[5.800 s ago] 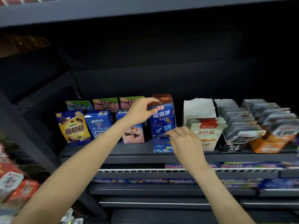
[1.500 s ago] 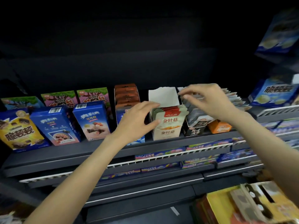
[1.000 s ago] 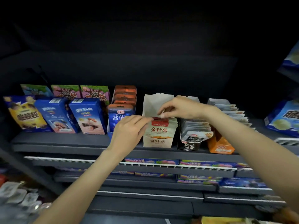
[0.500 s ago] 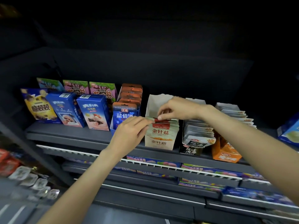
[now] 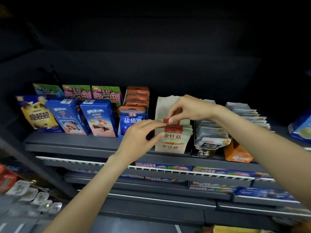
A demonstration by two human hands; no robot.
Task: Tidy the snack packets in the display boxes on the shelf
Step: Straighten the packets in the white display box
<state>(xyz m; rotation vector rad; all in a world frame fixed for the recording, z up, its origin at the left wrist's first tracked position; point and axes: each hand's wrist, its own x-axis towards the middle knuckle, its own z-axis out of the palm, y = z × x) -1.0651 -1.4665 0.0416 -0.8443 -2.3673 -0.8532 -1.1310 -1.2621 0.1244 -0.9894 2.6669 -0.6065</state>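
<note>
Your right hand (image 5: 190, 108) is the grip doing the work: its thumb and forefinger pinch the red top edge of a snack packet (image 5: 170, 121) that stands raised above the rest of its row, at the middle of the dark shelf (image 5: 70, 143). Your left hand (image 5: 140, 138) comes in just below and to the left of that grip, fingers curled, its fingertip touching the same packet's left corner; whether it truly pinches there you cannot tell. Directly under the grip sits the beige display box (image 5: 170, 147), its packets packed upright and its tall back flap rising behind your right hand. Just right of the grip stands a black display box (image 5: 203, 153) of grey packets leaning forward, and beyond that an orange display box (image 5: 237, 155) with more grey packets. Left of your left hand, touching distance from its knuckles, is a blue display box (image 5: 133, 120) of orange-topped packets, then two blue cartons (image 5: 99, 118) and a yellow-fronted box (image 5: 37, 115) further left.
</note>
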